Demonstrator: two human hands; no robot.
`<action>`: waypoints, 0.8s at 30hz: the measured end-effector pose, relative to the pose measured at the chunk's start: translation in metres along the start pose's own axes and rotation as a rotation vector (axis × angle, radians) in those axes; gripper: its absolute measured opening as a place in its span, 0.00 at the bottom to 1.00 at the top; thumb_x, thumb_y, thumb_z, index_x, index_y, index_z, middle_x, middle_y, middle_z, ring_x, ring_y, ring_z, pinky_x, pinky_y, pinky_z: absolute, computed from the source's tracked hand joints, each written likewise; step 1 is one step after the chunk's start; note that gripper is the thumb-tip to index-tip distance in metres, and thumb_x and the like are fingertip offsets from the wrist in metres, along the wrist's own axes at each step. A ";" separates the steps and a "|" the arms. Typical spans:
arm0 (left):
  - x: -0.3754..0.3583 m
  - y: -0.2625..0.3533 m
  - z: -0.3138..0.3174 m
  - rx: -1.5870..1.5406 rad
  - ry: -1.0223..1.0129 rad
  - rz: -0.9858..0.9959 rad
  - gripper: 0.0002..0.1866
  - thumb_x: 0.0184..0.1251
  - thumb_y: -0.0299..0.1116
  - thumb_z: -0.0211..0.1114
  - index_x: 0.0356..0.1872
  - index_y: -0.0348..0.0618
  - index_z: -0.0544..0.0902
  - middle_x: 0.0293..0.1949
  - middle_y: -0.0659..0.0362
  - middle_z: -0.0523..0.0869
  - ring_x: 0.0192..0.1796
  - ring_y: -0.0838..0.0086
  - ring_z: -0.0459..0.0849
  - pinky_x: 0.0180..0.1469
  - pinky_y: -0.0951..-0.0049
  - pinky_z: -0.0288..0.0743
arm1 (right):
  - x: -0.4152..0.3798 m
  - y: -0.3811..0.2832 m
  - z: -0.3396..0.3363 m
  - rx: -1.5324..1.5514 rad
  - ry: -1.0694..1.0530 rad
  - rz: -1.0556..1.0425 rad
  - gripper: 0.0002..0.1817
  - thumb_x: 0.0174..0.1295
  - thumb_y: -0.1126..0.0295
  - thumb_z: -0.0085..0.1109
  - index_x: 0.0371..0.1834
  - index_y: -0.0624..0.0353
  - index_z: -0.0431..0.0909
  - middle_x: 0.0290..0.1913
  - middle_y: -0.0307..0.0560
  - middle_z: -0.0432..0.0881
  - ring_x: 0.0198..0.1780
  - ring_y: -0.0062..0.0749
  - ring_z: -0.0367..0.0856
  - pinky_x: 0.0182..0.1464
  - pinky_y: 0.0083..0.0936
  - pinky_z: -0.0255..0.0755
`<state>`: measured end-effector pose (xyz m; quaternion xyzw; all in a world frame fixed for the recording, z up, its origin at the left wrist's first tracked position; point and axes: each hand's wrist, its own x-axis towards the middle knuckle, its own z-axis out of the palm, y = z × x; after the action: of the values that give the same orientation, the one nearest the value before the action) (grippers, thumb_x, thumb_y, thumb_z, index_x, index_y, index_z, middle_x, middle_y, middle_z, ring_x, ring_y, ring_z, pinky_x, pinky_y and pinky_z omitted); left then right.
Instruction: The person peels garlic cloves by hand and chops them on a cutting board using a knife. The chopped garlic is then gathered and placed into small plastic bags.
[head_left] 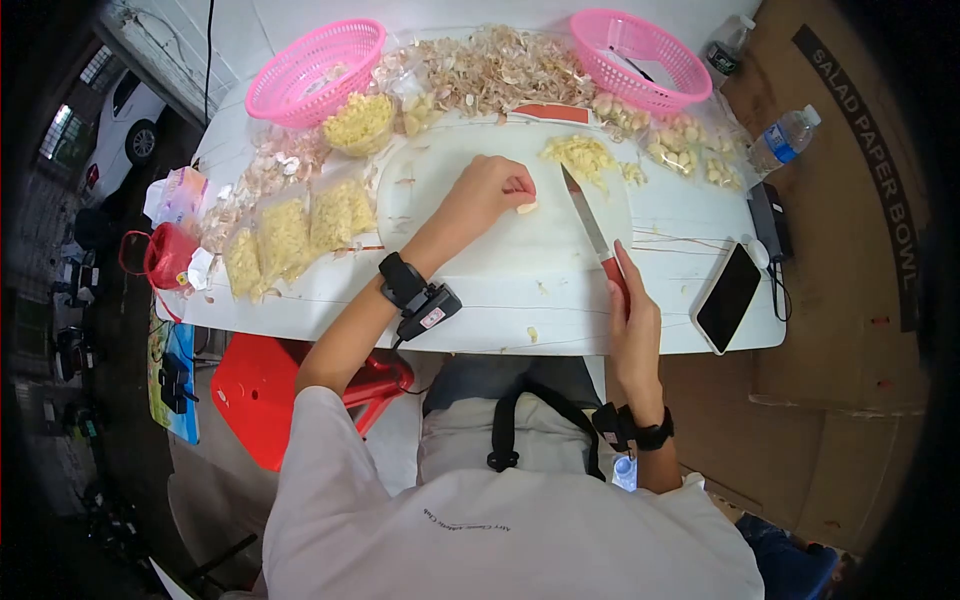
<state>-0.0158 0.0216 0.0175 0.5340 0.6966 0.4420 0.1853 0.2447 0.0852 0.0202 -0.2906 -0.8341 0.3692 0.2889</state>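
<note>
My left hand (488, 192) is over the white cutting board (450, 240), fingers closed in a pinch on a pale garlic clove (527, 207) at the board's surface. My right hand (636, 325) is wrapped around the red handle of a knife (588, 217). Its blade points away from me across the right part of the board, tip beside a heap of sliced garlic (580, 155). A few garlic pieces lie just right of that heap. The clove and the blade are apart. Both wrists wear black straps with small devices.
Bags of chopped garlic (285, 238) stand left of the board; bags of peeled cloves (675, 145) lie at right. Garlic skins (500, 70) cover the back between two pink baskets (315, 75). A phone (727, 298) and water bottle (785, 138) are right; a red stool (262, 400) stands below left.
</note>
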 end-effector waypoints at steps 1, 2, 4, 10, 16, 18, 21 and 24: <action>0.000 -0.001 0.001 -0.007 0.054 0.038 0.08 0.55 0.28 0.74 0.34 0.35 0.86 0.27 0.55 0.87 0.33 0.75 0.86 0.38 0.76 0.78 | -0.003 0.000 0.003 -0.066 -0.007 0.028 0.24 0.72 0.77 0.50 0.71 0.54 0.69 0.49 0.62 0.84 0.49 0.51 0.85 0.50 0.33 0.76; -0.001 0.002 -0.001 -0.014 0.051 0.037 0.08 0.55 0.28 0.74 0.34 0.35 0.86 0.27 0.55 0.87 0.33 0.75 0.86 0.38 0.76 0.78 | -0.004 -0.001 0.005 -0.072 -0.007 0.033 0.24 0.72 0.77 0.50 0.71 0.54 0.69 0.49 0.62 0.84 0.49 0.51 0.85 0.50 0.33 0.76; -0.004 0.009 -0.008 -0.015 0.027 0.000 0.08 0.55 0.27 0.74 0.34 0.34 0.87 0.27 0.56 0.86 0.32 0.75 0.85 0.38 0.76 0.77 | -0.005 -0.004 0.009 -0.125 0.007 0.011 0.25 0.72 0.76 0.51 0.72 0.52 0.69 0.49 0.60 0.85 0.47 0.50 0.85 0.49 0.34 0.77; -0.002 -0.003 0.005 -0.010 -0.011 0.026 0.10 0.54 0.26 0.74 0.36 0.34 0.86 0.26 0.56 0.85 0.30 0.75 0.82 0.37 0.75 0.77 | -0.001 -0.013 0.010 -0.220 -0.014 -0.048 0.26 0.70 0.76 0.52 0.72 0.48 0.69 0.45 0.52 0.85 0.41 0.47 0.84 0.43 0.34 0.77; -0.009 -0.003 0.016 0.027 0.077 0.021 0.09 0.55 0.25 0.73 0.37 0.33 0.86 0.28 0.53 0.86 0.31 0.72 0.84 0.37 0.74 0.77 | 0.003 -0.008 0.015 -0.240 -0.058 -0.073 0.27 0.69 0.77 0.53 0.72 0.47 0.69 0.42 0.51 0.84 0.38 0.47 0.83 0.41 0.35 0.76; -0.010 -0.002 0.015 0.021 0.084 0.036 0.09 0.55 0.25 0.73 0.37 0.33 0.87 0.29 0.53 0.86 0.31 0.71 0.84 0.37 0.73 0.78 | 0.002 -0.009 0.017 -0.244 -0.069 -0.080 0.27 0.69 0.76 0.53 0.72 0.47 0.69 0.41 0.51 0.84 0.38 0.47 0.83 0.40 0.35 0.76; -0.011 -0.002 0.015 0.030 0.090 0.056 0.09 0.56 0.25 0.73 0.37 0.34 0.87 0.30 0.52 0.86 0.32 0.70 0.84 0.37 0.72 0.78 | 0.002 -0.011 0.019 -0.279 -0.077 -0.058 0.27 0.69 0.76 0.54 0.72 0.47 0.69 0.40 0.50 0.83 0.36 0.46 0.82 0.39 0.35 0.76; -0.011 -0.001 0.015 0.038 0.100 0.058 0.09 0.56 0.25 0.73 0.37 0.34 0.87 0.30 0.52 0.86 0.32 0.69 0.84 0.37 0.72 0.78 | 0.002 -0.010 0.020 -0.285 -0.078 -0.075 0.27 0.69 0.76 0.54 0.72 0.47 0.69 0.38 0.49 0.83 0.35 0.46 0.82 0.37 0.36 0.75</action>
<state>-0.0014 0.0176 0.0061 0.5347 0.6974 0.4600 0.1271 0.2267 0.0720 0.0177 -0.2828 -0.8989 0.2471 0.2255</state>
